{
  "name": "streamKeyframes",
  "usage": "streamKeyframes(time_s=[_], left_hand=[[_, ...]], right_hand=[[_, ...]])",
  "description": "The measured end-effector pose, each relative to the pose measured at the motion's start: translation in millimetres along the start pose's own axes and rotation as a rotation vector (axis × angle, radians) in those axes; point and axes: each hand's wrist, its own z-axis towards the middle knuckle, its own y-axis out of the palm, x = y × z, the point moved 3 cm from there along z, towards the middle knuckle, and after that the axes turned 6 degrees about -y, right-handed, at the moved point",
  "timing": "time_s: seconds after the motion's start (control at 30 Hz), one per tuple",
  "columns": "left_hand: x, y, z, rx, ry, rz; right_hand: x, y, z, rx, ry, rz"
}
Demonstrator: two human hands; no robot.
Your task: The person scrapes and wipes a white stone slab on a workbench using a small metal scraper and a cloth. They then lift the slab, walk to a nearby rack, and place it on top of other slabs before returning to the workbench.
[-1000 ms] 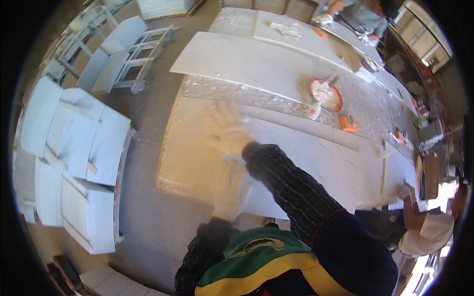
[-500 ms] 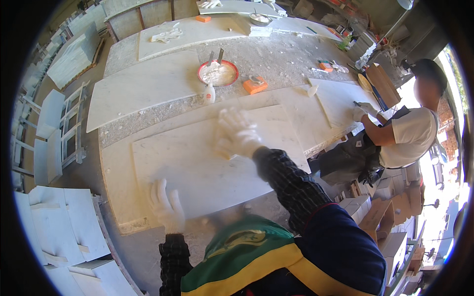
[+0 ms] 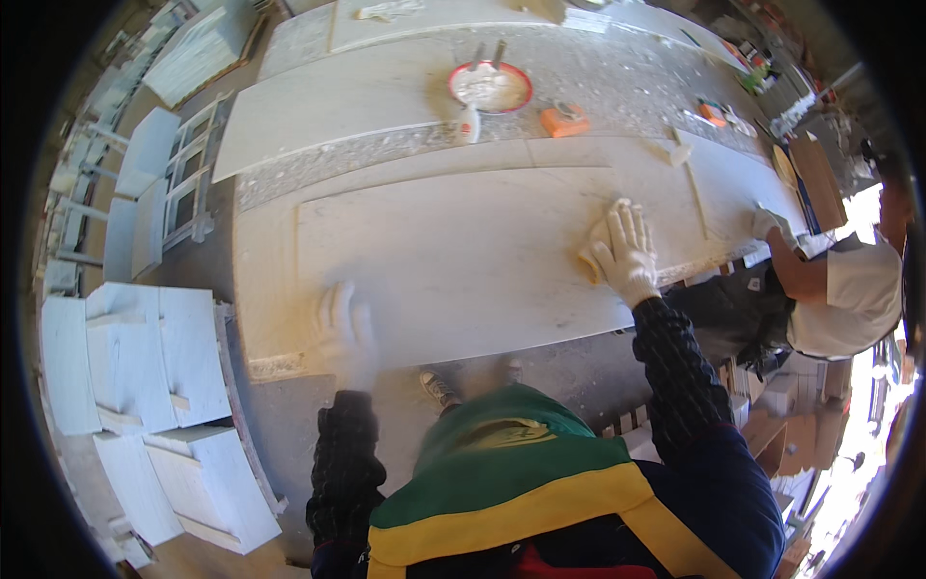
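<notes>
A: Where were the hands?

B: Both wore white gloves and lay on the pale slab [image 3: 463, 261] on the workbench. The left hand [image 3: 344, 333] was spread flat, fingers open, near the slab's near-left edge, gripping nothing. The right hand [image 3: 625, 256] pressed down on a small tan pad [image 3: 596, 253], fingers spread over it, near the slab's right end.

A: How far along did the rubbing look?

B: Hard to judge. The slab looked evenly pale and dusty, and I could not tell worked parts from unworked ones. The pad sat close to the right end, so my guess was that at least that end was being treated, with the left side yet to be checked.

A: What lay around?

B: Beyond the slab, a red bowl [image 3: 490, 87] of whitish paste, a small white bottle [image 3: 469, 124] just beside it, and an orange block [image 3: 564, 120] to its right. A thin strip [image 3: 694, 198] lay across the slab's far-right part. Stacked white panels [image 3: 145, 367] stood on the floor at left.

A: Anything in the way?

B: A second person [image 3: 830, 289] in a pale shirt leaned at the bench's right end, 1 gloved hand [image 3: 769, 223] on the edge, near the right hand. That and the strip crowded the right end.
</notes>
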Motion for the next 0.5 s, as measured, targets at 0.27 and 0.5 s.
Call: streamKeyframes(time_s=[0.27, 0.5], left_hand=[[-13.2, -18.6, -44.4, 0.198, -0.240, -0.406], [-101.0, -72.4, -141.2, 0.276, -0.410, -0.213]], right_hand=[[-175.6, -1.5, 35.8, -0.053, -0.358, 0.173], [-364.7, 11.8, 131.6, -0.083, -0.639, 0.284]])
